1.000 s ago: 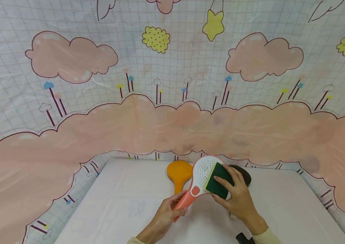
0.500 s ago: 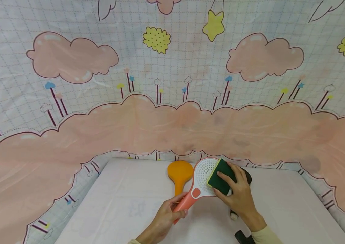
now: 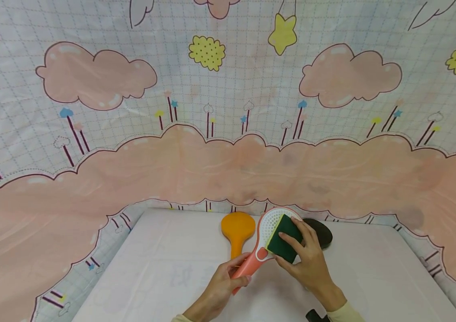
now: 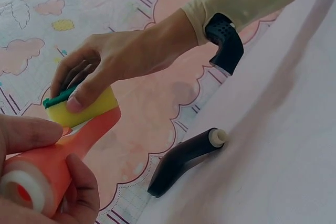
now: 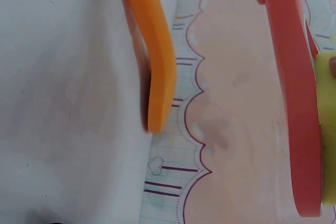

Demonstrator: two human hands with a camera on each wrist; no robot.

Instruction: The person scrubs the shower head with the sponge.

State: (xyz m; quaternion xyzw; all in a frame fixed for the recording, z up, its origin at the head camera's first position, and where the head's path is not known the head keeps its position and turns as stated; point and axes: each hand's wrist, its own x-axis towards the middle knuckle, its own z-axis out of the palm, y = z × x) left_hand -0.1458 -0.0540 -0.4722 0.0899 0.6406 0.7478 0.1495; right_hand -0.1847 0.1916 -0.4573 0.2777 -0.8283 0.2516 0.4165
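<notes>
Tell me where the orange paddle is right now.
In the head view the orange paddle lies on the white table, near its far edge, just left of the perforated coral scoop being scrubbed.

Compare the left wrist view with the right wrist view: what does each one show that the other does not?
Only the left wrist view shows the left hand gripping the handle, the right hand and the black scoop. Only the right wrist view shows the orange scoop lying on the table. Both show the red strainer scoop and the sponge pressed on it.
</notes>
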